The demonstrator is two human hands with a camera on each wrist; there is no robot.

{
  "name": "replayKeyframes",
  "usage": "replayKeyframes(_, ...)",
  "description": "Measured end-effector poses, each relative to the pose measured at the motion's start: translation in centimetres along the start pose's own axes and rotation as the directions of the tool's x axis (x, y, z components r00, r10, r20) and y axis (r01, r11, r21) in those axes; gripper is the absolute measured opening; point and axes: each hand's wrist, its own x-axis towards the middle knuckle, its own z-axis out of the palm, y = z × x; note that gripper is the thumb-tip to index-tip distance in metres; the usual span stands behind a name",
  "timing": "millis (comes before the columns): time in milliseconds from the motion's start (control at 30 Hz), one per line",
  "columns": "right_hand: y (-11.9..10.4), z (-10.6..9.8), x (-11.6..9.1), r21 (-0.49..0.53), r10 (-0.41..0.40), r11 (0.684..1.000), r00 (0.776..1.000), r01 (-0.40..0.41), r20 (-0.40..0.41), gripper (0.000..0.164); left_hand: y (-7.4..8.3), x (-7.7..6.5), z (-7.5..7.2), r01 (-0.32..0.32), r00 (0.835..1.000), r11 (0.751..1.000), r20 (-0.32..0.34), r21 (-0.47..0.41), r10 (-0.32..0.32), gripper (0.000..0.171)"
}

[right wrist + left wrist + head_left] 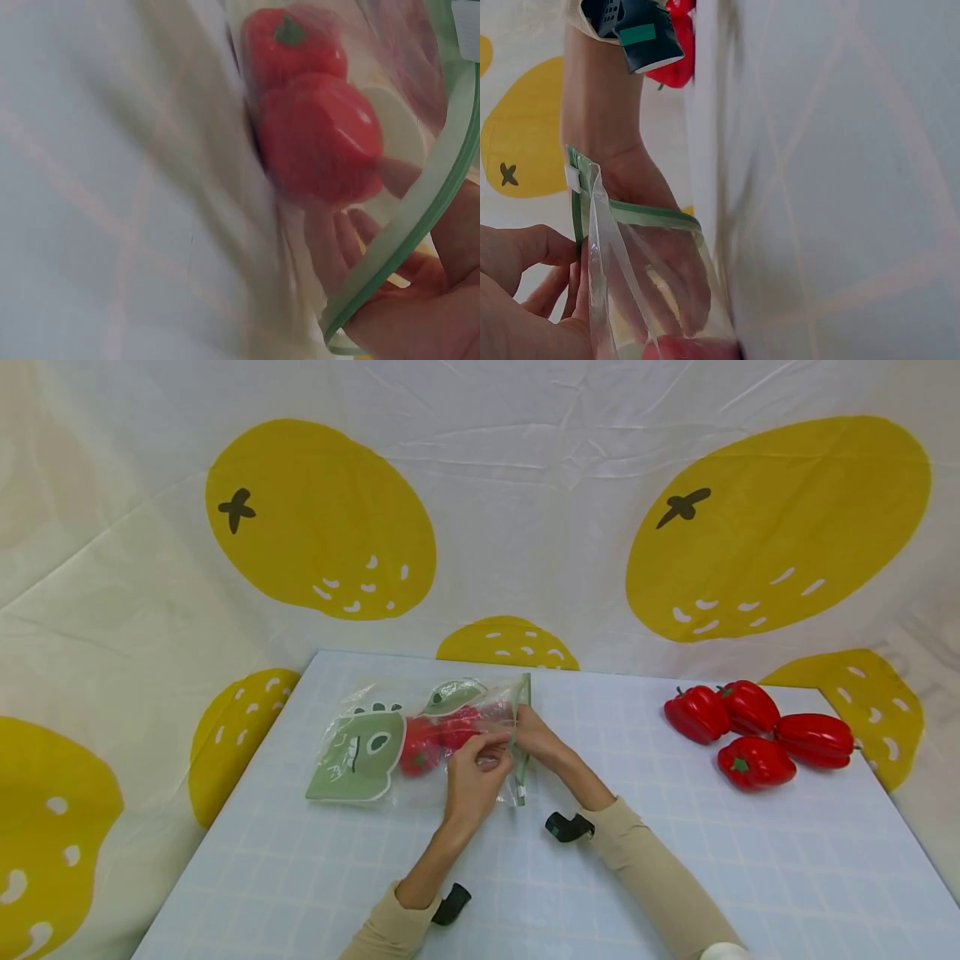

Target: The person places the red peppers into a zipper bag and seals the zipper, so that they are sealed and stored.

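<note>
A clear zip bag (457, 785) with a green cartoon dinosaur print lies on the table, its green-edged mouth toward the right. Two red bell peppers (420, 745) (319, 139) are inside it, one behind the other. My left hand (476, 777) pinches the bag's rim between thumb and fingers, holding the mouth apart. Through that opening reaches my right hand (534, 735), its fingers (326, 247) extended inside the bag, fingertips right at the nearer pepper. In the left wrist view, the right hand (664, 255) shows through the plastic.
Several more red bell peppers (756, 763) sit grouped at the table's right rear. The table (285, 877) has a pale checked cover. Behind it hangs a white cloth (525, 527) printed with yellow fruit. Each wrist wears a black camera (567, 827).
</note>
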Motion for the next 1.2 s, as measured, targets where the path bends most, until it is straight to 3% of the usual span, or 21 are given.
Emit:
replayKeyframes(133,-0.4,-0.4,-0.4,-0.097,0.052,0.994,0.998,-0.054,-0.031,0.039,0.0,0.1,0.0,0.009,1.0,1.0,-0.006,-0.008,-0.009,0.024)
replayKeyframes(267,-0.9,-0.9,-1.0,-0.156,0.053,0.986,0.998,-0.057,-0.03,0.036,-0.1,0.2,0.1,0.022,1.0,1.0,-0.014,-0.011,-0.023,0.023)
replayKeyframes(600,-1.2,-2.7,-2.1,-0.285,-0.065,0.956,0.998,0.065,0.013,0.027,0.0,0.3,0.1,0.008,1.0,0.999,-0.023,-0.05,-0.01,0.025)
replayKeyframes(733,-1.4,-3.3,-2.5,-0.333,-0.072,0.94,0.997,0.07,0.006,0.027,-0.1,0.3,-0.1,0.016,0.999,0.999,-0.031,-0.051,-0.018,0.024)
replayKeyframes(1200,-1.9,-5.8,-4.1,-0.442,-0.151,0.893,0.983,0.089,-0.108,0.028,0.2,0.2,-0.3,0.06,0.998,0.997,-0.019,-0.039,-0.061,0.023)
